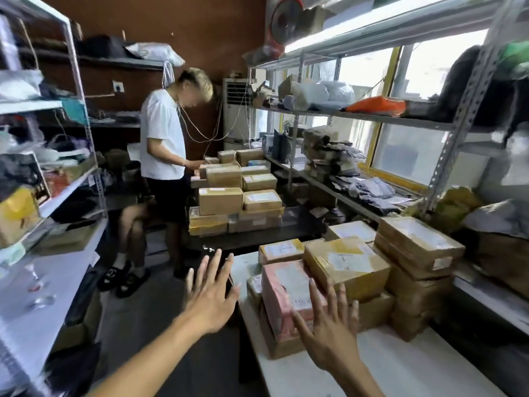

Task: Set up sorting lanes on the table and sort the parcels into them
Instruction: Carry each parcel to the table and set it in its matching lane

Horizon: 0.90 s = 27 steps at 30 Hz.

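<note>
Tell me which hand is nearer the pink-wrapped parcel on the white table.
Right. The right hand hovers with spread fingers over the near end of the pink-wrapped parcel. The left hand is off to its left, past the table edge, above the floor.

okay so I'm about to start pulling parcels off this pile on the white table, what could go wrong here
1. The pink-wrapped parcel lies on top of lower boxes near the table edge; dragging it with the right hand could tip it or its neighbours to the floor.
2. The tall brown stack beside it looks uneven and may topple if bumped.
3. The open left hand hovers off the table, so nothing braces the pile.
</note>
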### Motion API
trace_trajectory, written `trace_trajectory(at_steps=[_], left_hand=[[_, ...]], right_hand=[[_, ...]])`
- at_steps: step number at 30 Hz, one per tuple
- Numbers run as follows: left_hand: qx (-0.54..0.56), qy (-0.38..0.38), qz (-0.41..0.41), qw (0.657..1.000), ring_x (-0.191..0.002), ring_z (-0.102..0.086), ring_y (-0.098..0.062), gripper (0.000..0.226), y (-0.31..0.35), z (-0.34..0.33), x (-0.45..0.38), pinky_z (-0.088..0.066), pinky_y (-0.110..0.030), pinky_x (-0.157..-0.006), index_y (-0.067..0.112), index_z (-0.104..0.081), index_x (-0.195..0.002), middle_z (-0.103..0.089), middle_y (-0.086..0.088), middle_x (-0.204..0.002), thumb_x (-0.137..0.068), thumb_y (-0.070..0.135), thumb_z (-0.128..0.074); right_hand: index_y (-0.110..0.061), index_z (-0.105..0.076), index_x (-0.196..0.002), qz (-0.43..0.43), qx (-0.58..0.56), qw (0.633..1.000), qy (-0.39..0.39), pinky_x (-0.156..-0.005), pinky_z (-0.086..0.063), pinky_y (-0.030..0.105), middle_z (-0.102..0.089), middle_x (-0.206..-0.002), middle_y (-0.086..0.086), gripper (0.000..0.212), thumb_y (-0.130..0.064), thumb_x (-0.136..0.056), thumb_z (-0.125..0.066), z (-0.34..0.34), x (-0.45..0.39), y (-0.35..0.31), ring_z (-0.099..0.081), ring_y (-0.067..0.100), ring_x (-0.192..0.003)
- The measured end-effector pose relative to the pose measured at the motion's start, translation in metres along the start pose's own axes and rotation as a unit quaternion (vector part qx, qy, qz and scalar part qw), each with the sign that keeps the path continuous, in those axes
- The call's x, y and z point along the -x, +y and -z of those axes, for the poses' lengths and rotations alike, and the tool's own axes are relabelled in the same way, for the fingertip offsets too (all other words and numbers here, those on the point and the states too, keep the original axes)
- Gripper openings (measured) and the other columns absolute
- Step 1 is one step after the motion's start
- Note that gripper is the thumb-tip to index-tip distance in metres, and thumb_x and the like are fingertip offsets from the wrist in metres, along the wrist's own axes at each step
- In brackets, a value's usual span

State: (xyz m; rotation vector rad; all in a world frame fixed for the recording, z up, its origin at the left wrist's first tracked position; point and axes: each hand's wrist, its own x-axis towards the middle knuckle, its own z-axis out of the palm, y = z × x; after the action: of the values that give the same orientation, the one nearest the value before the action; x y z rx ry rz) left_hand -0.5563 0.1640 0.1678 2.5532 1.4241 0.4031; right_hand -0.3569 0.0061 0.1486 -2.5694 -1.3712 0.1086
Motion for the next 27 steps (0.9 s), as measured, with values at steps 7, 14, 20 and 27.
trace_trajectory(at_steps=[7,14,20,27], left_hand=[[0.012,0.018,-0.027,0.999,-0.150,0.025,-0.013,0.066,-0.019,-0.005,-0.113,0.012,-0.044,-0.123,0.039,0.013,-0.157,0.027,0.011,-0.163,-0.103,0.053,-0.022],[0.041,-0.009,-0.074,0.996,-0.150,0.028,-0.013,0.066,-0.063,-0.030,-0.228,0.013,-0.044,-0.123,0.038,0.011,-0.158,0.027,0.011,-0.163,-0.104,0.052,-0.024],[0.053,-0.024,-0.110,0.992,-0.152,0.022,-0.017,0.066,-0.105,-0.031,-0.332,0.009,-0.045,-0.124,0.036,0.009,-0.159,0.025,0.008,-0.165,-0.104,0.052,-0.024],[0.096,-0.079,-0.168,0.978,-0.153,0.019,-0.016,0.065,-0.100,-0.052,-0.429,0.005,-0.046,-0.123,0.037,0.008,-0.159,0.021,0.009,-0.165,-0.104,0.053,-0.023]], right_hand=[[-0.036,0.018,-0.160,-0.007,0.012,0.999,0.040,-0.121,0.021,0.051,0.031,-0.166,0.005,0.096,-0.081,-0.076,0.013,0.007,-0.119,-0.027,0.034,0.028,-0.151],[-0.037,0.014,-0.161,-0.038,0.017,0.998,0.037,-0.122,0.021,0.050,0.030,-0.167,0.005,0.077,-0.070,-0.101,-0.020,-0.014,-0.228,-0.068,0.035,0.026,-0.150],[-0.035,0.011,-0.162,-0.115,0.025,0.992,0.038,-0.120,0.022,0.049,0.028,-0.167,0.005,0.076,-0.069,-0.101,-0.020,-0.027,-0.294,-0.094,0.033,0.026,-0.151],[-0.032,0.013,-0.162,-0.225,-0.016,0.974,0.026,-0.119,0.023,0.050,0.030,-0.166,0.006,0.077,-0.069,-0.101,-0.018,-0.048,-0.346,-0.102,0.036,0.027,-0.149]])
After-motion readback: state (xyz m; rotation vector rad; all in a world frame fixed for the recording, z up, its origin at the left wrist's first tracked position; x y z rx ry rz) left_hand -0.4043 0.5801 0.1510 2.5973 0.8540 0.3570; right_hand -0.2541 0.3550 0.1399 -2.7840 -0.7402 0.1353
